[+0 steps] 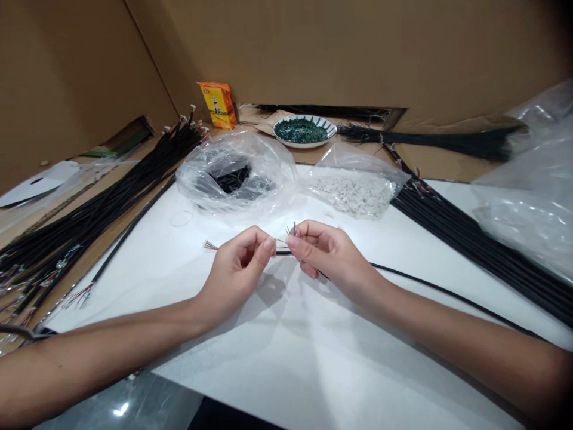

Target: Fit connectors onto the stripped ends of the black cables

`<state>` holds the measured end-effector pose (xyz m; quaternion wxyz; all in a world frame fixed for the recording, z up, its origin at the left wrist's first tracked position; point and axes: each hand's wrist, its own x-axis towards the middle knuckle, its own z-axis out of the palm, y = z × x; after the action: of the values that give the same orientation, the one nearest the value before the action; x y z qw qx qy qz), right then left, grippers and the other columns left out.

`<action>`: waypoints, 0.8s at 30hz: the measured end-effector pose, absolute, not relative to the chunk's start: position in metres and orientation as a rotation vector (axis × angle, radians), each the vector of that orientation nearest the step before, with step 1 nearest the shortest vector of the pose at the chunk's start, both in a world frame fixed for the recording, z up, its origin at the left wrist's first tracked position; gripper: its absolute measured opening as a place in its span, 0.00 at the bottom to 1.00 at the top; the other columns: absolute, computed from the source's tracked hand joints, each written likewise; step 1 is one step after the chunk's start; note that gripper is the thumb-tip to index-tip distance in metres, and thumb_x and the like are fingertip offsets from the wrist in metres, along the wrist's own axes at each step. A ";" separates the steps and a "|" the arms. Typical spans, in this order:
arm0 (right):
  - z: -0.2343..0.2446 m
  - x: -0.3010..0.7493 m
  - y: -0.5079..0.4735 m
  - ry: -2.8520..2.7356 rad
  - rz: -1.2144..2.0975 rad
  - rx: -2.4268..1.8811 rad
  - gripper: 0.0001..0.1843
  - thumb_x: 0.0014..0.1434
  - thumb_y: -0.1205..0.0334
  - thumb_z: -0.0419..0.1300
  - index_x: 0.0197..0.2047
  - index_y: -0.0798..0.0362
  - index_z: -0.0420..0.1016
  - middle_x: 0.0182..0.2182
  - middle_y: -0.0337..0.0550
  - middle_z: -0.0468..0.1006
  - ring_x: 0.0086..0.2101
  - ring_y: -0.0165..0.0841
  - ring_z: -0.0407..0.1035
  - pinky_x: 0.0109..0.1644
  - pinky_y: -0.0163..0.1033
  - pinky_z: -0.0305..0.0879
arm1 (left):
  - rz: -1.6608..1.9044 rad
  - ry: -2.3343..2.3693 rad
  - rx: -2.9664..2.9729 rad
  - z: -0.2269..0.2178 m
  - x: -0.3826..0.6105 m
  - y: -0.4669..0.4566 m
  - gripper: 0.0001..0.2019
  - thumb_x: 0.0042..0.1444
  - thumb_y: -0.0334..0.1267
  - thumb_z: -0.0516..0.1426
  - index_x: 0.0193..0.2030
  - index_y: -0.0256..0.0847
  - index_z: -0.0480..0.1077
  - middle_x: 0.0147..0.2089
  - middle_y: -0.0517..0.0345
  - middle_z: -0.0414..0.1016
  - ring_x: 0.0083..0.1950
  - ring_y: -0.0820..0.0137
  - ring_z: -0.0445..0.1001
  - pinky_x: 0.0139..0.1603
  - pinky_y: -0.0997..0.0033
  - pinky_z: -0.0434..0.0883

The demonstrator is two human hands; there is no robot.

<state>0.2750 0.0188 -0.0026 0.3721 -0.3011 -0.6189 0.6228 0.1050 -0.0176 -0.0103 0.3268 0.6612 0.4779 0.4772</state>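
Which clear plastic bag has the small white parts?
The flat clear plastic bag beyond the right hand; the puffed-up clear bag to its left holds black cable instead.

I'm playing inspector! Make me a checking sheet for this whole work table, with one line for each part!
surface: a white sheet lying over brown cardboard.
job's things: a black cable with thin coloured wires at its end, held up between the hands.
clutter: a plastic bag of black pieces, a bag of small white pieces, a dish of green bits, a yellow box.
hands: left hand and right hand both pinching at the wires.
cables: black bundles at left and right.
surroundings: cardboard walls; no other people seen.
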 end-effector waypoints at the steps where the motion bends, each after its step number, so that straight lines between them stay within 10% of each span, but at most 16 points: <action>1: -0.003 0.275 0.019 -1.579 1.594 -0.785 0.15 0.55 0.54 0.63 0.33 0.55 0.64 0.20 0.31 0.62 0.19 0.21 0.55 0.21 0.30 0.49 | 1.251 1.252 1.743 -0.010 0.105 -0.018 0.13 0.61 0.43 0.52 0.30 0.37 0.63 0.20 0.66 0.54 0.19 0.82 0.51 0.17 0.79 0.50; 9: -0.004 0.277 0.016 -1.567 1.496 -0.773 0.18 0.60 0.58 0.59 0.51 0.44 0.58 0.21 0.29 0.64 0.18 0.22 0.55 0.21 0.29 0.52 | 1.253 1.243 1.799 -0.010 0.105 -0.020 0.13 0.61 0.42 0.52 0.29 0.37 0.63 0.21 0.65 0.55 0.20 0.82 0.51 0.18 0.79 0.51; 24: 0.002 0.278 0.014 -1.846 1.196 -0.914 0.13 0.61 0.55 0.56 0.43 0.53 0.75 0.25 0.37 0.70 0.21 0.23 0.59 0.25 0.31 0.57 | 1.257 1.256 1.850 -0.010 0.105 -0.021 0.12 0.62 0.41 0.52 0.30 0.37 0.64 0.21 0.65 0.55 0.20 0.82 0.52 0.18 0.79 0.51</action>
<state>0.2779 0.0138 0.0020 0.3707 -0.3566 -0.7198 0.4661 0.1054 -0.0208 -0.0102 0.2843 0.6915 0.4694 0.4697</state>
